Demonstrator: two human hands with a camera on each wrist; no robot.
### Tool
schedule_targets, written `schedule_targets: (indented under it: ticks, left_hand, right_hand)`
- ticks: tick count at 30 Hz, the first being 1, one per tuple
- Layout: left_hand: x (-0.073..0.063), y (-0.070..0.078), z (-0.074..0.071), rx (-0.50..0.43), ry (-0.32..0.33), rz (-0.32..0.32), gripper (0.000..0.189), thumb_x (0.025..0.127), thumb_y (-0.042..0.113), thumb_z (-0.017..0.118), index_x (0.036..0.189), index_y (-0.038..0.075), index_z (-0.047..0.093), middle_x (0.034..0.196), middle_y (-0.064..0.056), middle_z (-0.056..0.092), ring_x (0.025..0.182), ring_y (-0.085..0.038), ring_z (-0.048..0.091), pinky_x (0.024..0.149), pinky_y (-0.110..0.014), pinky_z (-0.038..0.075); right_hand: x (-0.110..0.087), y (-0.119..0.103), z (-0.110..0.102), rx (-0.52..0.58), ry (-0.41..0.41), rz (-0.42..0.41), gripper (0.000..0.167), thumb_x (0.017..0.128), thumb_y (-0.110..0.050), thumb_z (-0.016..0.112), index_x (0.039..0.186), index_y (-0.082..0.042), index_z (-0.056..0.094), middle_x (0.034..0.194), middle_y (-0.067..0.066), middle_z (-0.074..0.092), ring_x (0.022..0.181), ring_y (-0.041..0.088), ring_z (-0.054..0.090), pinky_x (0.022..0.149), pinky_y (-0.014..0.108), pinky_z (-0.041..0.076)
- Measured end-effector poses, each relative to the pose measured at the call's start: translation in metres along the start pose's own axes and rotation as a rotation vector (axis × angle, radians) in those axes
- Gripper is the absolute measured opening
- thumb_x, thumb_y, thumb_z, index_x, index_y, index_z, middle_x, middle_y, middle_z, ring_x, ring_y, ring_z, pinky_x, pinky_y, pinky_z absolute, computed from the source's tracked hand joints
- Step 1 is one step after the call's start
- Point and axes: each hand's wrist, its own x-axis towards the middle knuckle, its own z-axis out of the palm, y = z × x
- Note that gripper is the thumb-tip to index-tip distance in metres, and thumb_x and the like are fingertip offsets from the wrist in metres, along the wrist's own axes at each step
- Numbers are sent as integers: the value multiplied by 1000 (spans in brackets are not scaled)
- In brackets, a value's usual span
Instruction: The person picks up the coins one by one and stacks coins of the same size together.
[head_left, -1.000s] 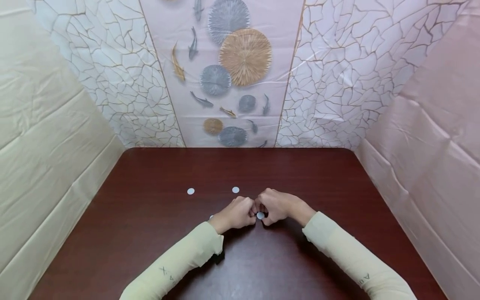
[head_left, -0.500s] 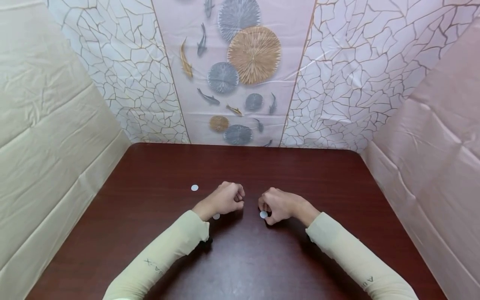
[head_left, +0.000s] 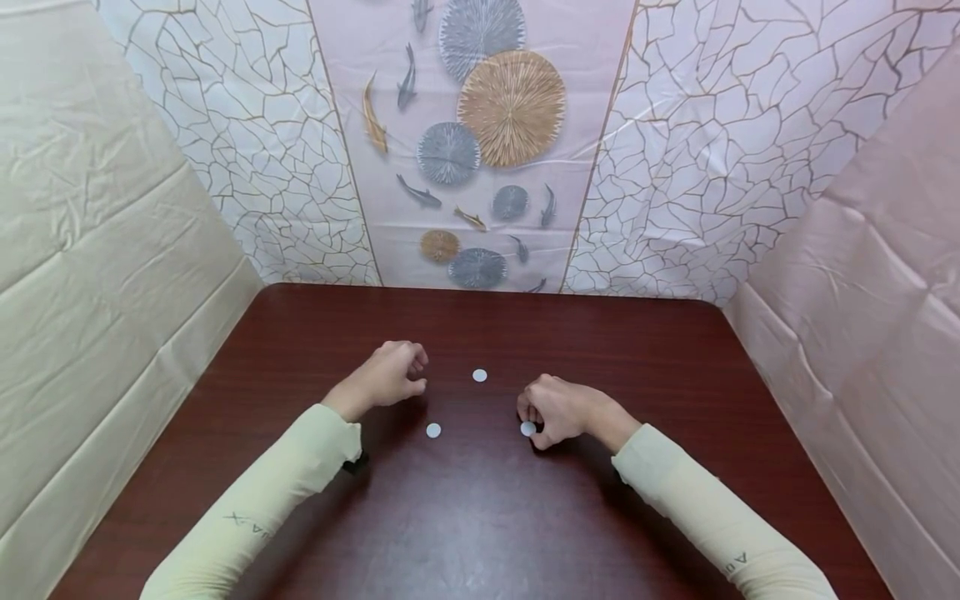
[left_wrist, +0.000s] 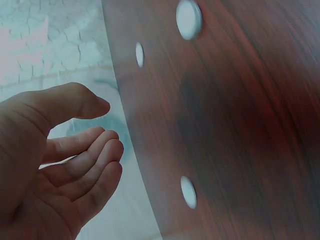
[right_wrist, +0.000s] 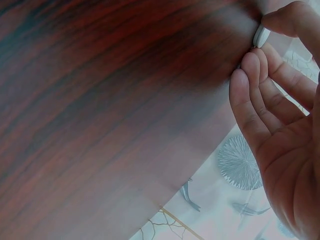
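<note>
In the head view my right hand (head_left: 558,410) rests low on the table (head_left: 480,517), pinching a small white disc (head_left: 528,428). Its thumb and index finger meet the edges of that disc (right_wrist: 261,36) in the right wrist view. My left hand (head_left: 385,375) hovers to the left, fingers loosely bent and thumb apart, holding nothing. Two more white discs lie flat between the hands: a nearer one (head_left: 433,431) and a farther one (head_left: 480,376). The left wrist view has three discs, one of them low in the frame (left_wrist: 188,192), past the fingertips.
The dark red-brown wooden table ends at a patterned back curtain (head_left: 480,208) with fish and round motifs. Plain pale cloth stands along the left side (head_left: 112,292) and the right side (head_left: 862,292).
My left hand has moved left, from beside the right hand, past the far middle disc, to the upper left, where it covers the disc seen there before. My right hand stays on its disc.
</note>
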Motion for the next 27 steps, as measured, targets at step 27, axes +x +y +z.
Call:
schedule_targets:
  ticks: [27]
  left_hand:
    - [-14, -73, -5, 70, -43, -88, 32, 88, 10, 78, 115, -4, 69, 107, -17, 71, 101, -29, 69, 92, -46, 58]
  right_hand:
    - [0, 0, 0, -3, -11, 22, 17, 74, -16, 82, 87, -17, 73, 80, -8, 69, 71, -3, 59, 67, 17, 52]
